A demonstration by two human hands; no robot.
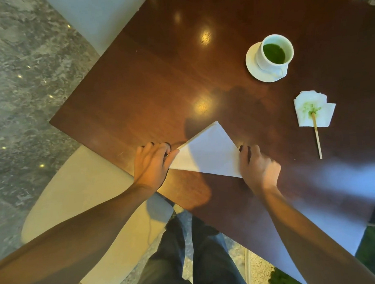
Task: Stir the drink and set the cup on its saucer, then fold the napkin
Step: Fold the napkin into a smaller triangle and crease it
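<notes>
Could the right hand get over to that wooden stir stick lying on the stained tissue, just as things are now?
Probably yes. The right hand rests on the napkin, and only bare table lies between it and the stir stick. The cup stands farther back, out of the way. It would have to let go of the napkin first.

I count one table [156, 82], and on it one cup [274, 53] standing on one saucer [252, 65] near the table's far right edge. Also on the table I see two napkins: one clean napkin [207, 156] folded into a triangle at the near edge, and one stained napkin [314, 112] to the right, with one stir stick [317, 136] lying across it. Two hands, left hand [151, 163] and right hand [258, 166], are at the table's near edge, and beside it I count two chairs, one tan chair [86, 192] and one pale chair [95, 18].
</notes>
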